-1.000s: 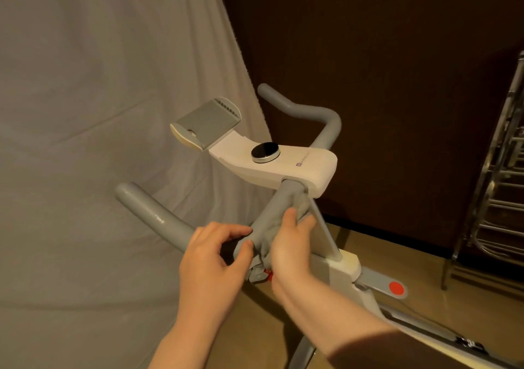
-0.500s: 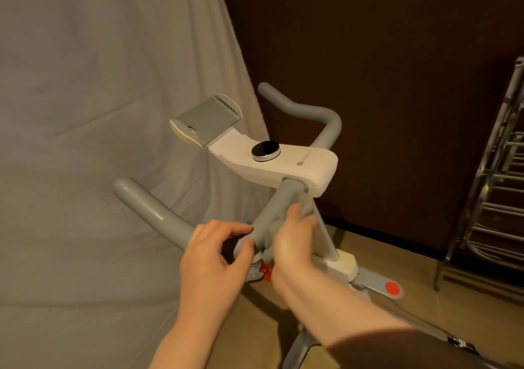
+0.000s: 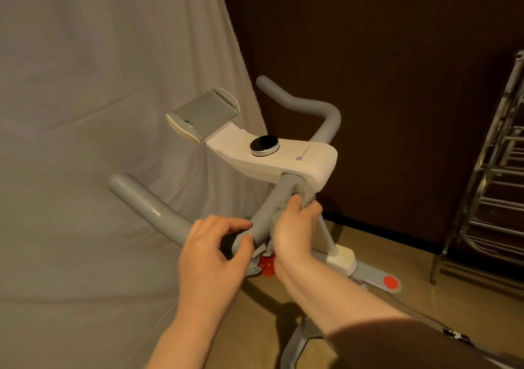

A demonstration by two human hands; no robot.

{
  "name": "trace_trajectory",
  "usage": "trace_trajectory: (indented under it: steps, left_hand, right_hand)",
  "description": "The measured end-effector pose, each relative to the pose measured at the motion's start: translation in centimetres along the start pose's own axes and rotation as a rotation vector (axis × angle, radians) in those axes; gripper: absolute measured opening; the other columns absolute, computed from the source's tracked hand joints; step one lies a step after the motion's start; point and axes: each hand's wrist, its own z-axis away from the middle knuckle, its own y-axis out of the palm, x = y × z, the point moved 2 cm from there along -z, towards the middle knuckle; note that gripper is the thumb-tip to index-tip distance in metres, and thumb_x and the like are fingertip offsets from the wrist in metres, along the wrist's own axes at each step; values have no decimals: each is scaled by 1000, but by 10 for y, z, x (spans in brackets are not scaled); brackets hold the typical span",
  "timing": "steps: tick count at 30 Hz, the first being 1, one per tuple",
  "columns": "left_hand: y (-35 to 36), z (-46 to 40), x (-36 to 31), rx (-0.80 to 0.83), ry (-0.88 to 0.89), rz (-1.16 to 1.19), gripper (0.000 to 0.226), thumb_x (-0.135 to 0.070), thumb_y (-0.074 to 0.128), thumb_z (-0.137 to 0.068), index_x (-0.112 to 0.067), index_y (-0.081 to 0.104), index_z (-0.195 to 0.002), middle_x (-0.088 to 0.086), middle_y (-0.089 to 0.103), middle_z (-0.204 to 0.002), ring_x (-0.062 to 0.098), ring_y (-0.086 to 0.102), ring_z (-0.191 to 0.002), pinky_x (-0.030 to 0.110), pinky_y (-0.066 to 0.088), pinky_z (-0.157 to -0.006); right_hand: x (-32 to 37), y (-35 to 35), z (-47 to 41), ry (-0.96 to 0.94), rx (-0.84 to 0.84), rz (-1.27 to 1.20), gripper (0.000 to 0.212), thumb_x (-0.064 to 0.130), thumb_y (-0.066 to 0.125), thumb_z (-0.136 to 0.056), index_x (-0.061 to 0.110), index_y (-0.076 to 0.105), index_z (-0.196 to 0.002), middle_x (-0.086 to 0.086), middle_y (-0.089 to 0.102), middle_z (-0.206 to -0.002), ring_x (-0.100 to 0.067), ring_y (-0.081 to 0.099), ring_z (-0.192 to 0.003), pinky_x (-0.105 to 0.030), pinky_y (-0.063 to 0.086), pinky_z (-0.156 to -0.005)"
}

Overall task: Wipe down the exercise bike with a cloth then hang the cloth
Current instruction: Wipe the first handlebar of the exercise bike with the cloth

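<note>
Wiping step, centre of frame: the right hand (image 3: pixel 295 232) grips the grey cloth (image 3: pixel 304 198) around the exercise bike (image 3: pixel 283 156) handlebar stem; the left hand (image 3: pixel 211 251) grips the bar beside it. Next, probably: remaining surfaces, then hanging the cloth.

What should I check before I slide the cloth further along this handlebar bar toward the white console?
1. Cloth wrapped on the grey bar: ok, it bunches between bar and right hand.
2. Right hand's grip on the cloth: ok, fingers curl round it.
3. Left hand steadying the bar: ok, it holds the bar at the bend.
4. Room ahead: not ok, the cloth nearly meets the white console.
5. Loose cloth tail near the red knob: cannot tell, hidden by the hands.
</note>
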Motion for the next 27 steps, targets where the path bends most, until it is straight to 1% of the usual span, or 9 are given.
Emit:
trace_trajectory:
  steps: [3,4,6,8,12,16,20,24,27]
  left_hand:
    - [-1,0,-1,15,11,-7,22,-11,75,-79,-30,70,-88,-20,61,-82,4,54,-88,11,38,-72]
    - [0,-1,-1,12,8,-8,21,-11,75,-79,-30,70,-87,-20,61,-81,4,54,-87,11,38,-72]
    - [0,0,-1,4,-3,-8,21,-11,74,-79,-30,70,-87,-19,60,-81,4,54,-86,10,37,-71]
    - [0,1,-2,4,-14,-4,19,-13,73,-80,-30,70,-88,-19,60,-81,4,53,-87,10,37,-71]
    - [3,3,-3,-23,-52,10,13,-21,70,-81,-32,69,-88,-21,59,-81,3,53,-87,18,40,-71]
    - [4,1,-5,-58,-65,5,14,-35,60,-76,-34,69,-87,-22,57,-79,2,52,-86,17,40,-70]
    - [5,6,-6,-79,-81,-23,17,-39,56,-77,-32,69,-86,-22,60,-83,4,55,-88,18,42,-73]
    - [9,20,-12,-224,-111,-58,15,-36,59,-81,-28,69,-89,-22,62,-97,0,55,-99,17,43,-84]
    - [12,34,-13,-360,-214,-121,21,-45,59,-81,-31,69,-94,-20,59,-112,-1,50,-112,14,38,-92]
  right_hand:
    - [-5,-20,21,-216,57,86,24,28,40,-102,27,32,-125,6,53,-108,-3,56,-96,-22,51,-84]
    - [-2,-27,19,-300,50,113,23,25,43,-102,25,33,-123,9,51,-104,6,55,-90,-9,47,-73]
    - [9,-35,14,-486,59,168,21,17,48,-99,23,41,-117,9,52,-105,13,53,-90,0,41,-67]
    - [16,-34,9,-678,79,311,24,14,57,-95,26,51,-115,7,53,-117,3,51,-106,-3,41,-81]
    - [23,-17,-7,-931,118,714,25,24,64,-90,25,63,-115,10,61,-120,-7,47,-120,-36,35,-105]
    - [33,-15,-15,-1041,510,990,27,39,55,-93,28,64,-116,13,60,-118,-6,46,-117,-32,34,-105]
    - [50,-18,-39,-1079,593,1002,39,56,46,-91,29,67,-110,15,64,-109,-7,53,-106,-34,36,-104]
    - [49,-14,-32,-1210,945,1080,41,56,38,-94,32,66,-112,18,62,-110,-1,49,-107,-24,38,-92]
    - [61,-15,-55,-1225,947,1029,32,48,43,-96,32,67,-112,19,63,-108,-1,51,-104,-23,37,-91]
